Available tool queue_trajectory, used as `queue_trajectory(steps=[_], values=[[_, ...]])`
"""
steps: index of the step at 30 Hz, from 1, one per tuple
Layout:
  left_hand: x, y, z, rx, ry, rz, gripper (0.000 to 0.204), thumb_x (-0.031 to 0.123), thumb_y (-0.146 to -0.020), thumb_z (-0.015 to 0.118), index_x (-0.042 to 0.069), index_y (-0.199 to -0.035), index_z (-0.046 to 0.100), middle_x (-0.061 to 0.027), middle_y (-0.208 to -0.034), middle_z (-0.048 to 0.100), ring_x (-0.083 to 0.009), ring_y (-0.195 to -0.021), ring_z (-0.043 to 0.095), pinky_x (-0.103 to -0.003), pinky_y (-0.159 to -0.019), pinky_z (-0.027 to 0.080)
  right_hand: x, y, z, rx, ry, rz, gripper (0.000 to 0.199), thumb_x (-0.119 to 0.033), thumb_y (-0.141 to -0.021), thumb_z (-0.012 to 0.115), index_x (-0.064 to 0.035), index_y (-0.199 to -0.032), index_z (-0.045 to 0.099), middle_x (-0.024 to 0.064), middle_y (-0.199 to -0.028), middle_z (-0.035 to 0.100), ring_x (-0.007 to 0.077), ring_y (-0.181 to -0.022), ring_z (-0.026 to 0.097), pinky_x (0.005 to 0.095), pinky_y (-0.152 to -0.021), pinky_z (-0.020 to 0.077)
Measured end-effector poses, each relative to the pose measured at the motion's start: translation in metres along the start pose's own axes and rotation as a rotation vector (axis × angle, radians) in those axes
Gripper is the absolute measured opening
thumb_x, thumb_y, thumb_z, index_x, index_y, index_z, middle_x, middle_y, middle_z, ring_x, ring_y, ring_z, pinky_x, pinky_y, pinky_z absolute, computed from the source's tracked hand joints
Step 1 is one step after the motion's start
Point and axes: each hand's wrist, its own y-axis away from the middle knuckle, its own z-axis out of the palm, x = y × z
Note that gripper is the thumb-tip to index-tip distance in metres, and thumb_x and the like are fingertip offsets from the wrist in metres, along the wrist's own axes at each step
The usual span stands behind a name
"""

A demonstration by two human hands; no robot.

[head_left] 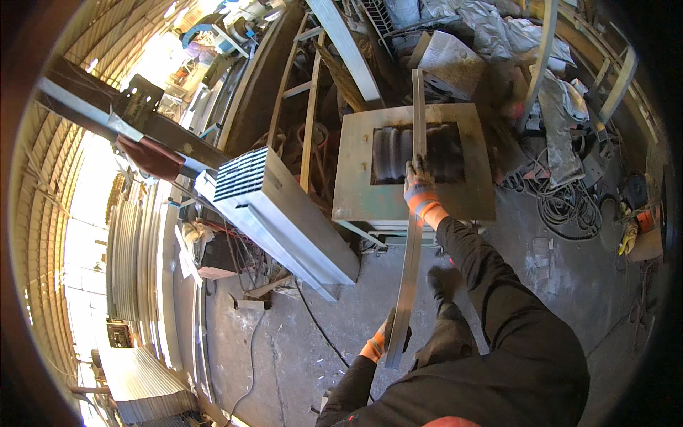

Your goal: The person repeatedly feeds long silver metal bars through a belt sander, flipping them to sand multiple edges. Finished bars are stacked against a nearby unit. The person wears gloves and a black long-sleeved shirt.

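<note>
The long metal strip (413,213) runs lengthwise away from the person across the worktop (356,178), its near end clasped by the left hand (388,338), the right hand (420,186) closed around its middle.

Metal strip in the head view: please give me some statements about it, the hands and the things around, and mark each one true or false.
1. Both hands hold the long metal strip. True: the left hand grips its near end and the right hand holds it further up.
2. The hands are bare. False: both wear gloves with orange cuffs.
3. The strip lies across the square metal table. True: its far part passes over the top and the dark rectangular opening in the middle.
4. The stack of grey metal profiles lies to the right of the table. False: it lies to the left.
5. The coiled cables sit on the table top. False: they lie on the floor to its right.
</note>
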Motion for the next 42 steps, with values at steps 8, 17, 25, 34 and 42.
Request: queue_trajectory(steps=[8,17,25,34,42], values=[[-0.202,0.079,-0.137,-0.039,0.292,-0.058,0.071,0.081,-0.108,0.054,0.014,-0.091,0.074,-0.0057,-0.077,0.069,-0.0226,-0.062,0.065,-0.042,-0.056,0.053,-0.075,0.235,-0.035,0.092,-0.018,-0.107,0.060,-0.023,-0.103,0.059,0.0029,-0.157,0.062,0.0297,-0.182,0.033,0.0470,-0.170,0.028,0.0583,-0.138,0.0241],[-0.388,0.195,-0.250,0.064,-0.016,0.099,0.075,0.079,-0.109,0.053,0.010,-0.123,0.080,-0.0073,-0.104,0.080,-0.0199,-0.093,0.075,-0.036,-0.081,0.061,-0.148,0.455,-0.046,-0.031,-0.100,-0.142,0.067,-0.023,-0.102,0.064,0.0036,-0.164,0.055,0.0353,-0.182,0.026,0.0558,-0.169,0.023,0.0594,-0.139,0.0202],[-0.353,0.199,-0.196,0.425,-0.537,0.288,0.082,0.070,-0.111,0.062,0.000,-0.152,0.070,-0.0066,-0.134,0.078,-0.0147,-0.122,0.068,-0.032,-0.107,0.053,-0.095,0.396,-0.049,0.221,-0.490,-0.259,0.064,-0.005,-0.100,0.069,-0.0127,-0.163,0.061,0.0261,-0.180,0.039,0.0474,-0.163,0.041,0.0507,-0.133,0.0371],[-0.104,0.103,0.004,0.873,-1.118,0.606,0.086,0.068,-0.096,0.081,-0.008,-0.134,0.070,-0.0261,-0.118,0.081,-0.0380,-0.109,0.078,-0.045,-0.095,0.061,-0.024,0.119,-0.025,0.001,-0.026,-0.374,0.061,-0.024,-0.098,0.067,-0.0027,-0.156,0.065,0.0239,-0.173,0.051,0.0460,-0.163,0.042,0.0596,-0.137,0.0279],[0.186,-0.079,0.146,0.843,-1.765,0.919,0.033,0.035,-0.116,0.058,0.044,-0.147,0.069,-0.0226,-0.108,0.064,-0.0444,-0.095,0.072,-0.054,-0.083,0.061,0.064,-0.229,0.035,-0.225,0.208,-0.059,0.084,-0.065,-0.113,0.045,-0.0065,-0.174,0.044,0.0224,-0.181,0.040,0.0433,-0.168,0.035,0.0544,-0.141,0.0184]])
